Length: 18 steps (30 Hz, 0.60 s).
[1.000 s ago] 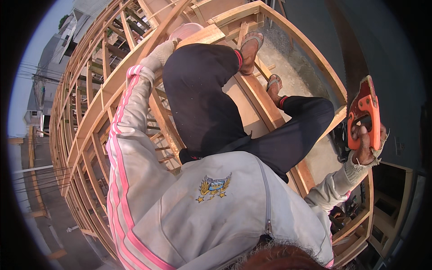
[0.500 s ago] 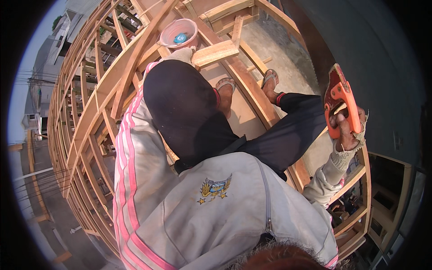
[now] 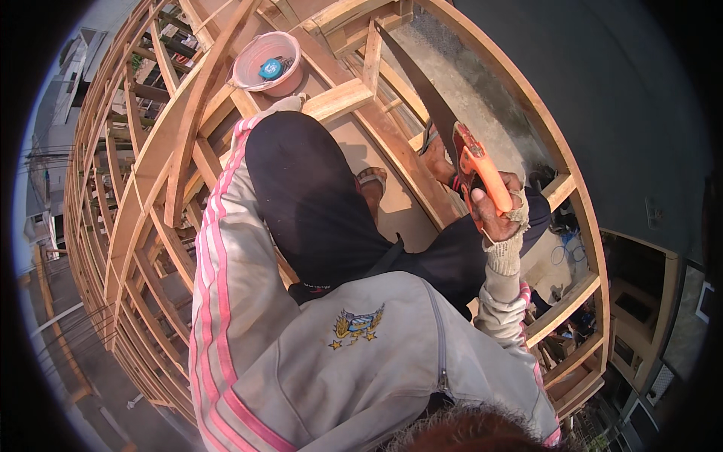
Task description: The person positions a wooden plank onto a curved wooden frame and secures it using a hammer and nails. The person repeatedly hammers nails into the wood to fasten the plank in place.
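Note:
My right hand (image 3: 497, 211), in a frayed, fingerless knitted glove, is closed round the orange handle of a handsaw (image 3: 425, 94). The saw's long dark blade slants up and left, its tip by the upper end of a short upright timber (image 3: 373, 56). My left hand (image 3: 290, 103), gloved as well, is at the near end of a short wooden beam (image 3: 337, 99). Its fingertips show at the beam's edge, closed against it; my raised knee hides the rest. Just beyond that hand stands a pink bucket (image 3: 290, 79) with a blue round item (image 3: 270, 69) inside.
Curved timber framing (image 3: 143, 181) rises on the left, with buildings and cables beyond. A long plank (image 3: 410, 158) runs between my sandalled feet. On the right a curved wooden rib (image 3: 584, 181) stands beside a dark grey wall (image 3: 640, 113). Concrete floor (image 3: 482, 98) shows below.
My right hand has brought the handsaw left from the far right, and its blade now points up and left across the frame. The view has shifted slightly; my left hand stays at the beam.

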Each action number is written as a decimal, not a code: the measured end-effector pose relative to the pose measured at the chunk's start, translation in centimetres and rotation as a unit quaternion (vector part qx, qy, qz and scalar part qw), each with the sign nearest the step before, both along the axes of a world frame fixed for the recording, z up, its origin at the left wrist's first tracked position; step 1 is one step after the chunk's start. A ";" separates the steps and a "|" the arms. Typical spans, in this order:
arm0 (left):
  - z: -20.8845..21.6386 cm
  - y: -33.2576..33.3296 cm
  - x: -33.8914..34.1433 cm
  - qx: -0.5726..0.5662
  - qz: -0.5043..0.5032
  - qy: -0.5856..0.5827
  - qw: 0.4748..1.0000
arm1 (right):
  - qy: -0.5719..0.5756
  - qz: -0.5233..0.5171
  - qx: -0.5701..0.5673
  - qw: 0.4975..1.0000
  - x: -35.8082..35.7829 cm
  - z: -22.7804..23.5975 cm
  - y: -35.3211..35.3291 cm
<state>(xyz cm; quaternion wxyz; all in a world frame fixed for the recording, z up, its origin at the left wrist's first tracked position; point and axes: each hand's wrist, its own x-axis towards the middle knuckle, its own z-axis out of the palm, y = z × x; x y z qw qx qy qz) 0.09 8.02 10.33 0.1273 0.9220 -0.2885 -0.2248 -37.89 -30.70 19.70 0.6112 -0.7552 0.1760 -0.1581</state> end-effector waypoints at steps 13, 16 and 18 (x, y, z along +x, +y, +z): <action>-0.7 -0.2 5.5 0.053 -0.032 0.064 0.996 | -0.039 0.013 -0.106 0.994 9.1 -4.0 9.0; -1.0 -0.3 5.8 0.062 -0.041 0.070 0.995 | 0.046 0.026 -0.087 0.995 9.2 -3.8 9.9; -1.3 -0.3 5.6 0.068 -0.036 0.047 0.996 | 0.009 0.037 -0.096 0.995 8.7 -5.3 10.1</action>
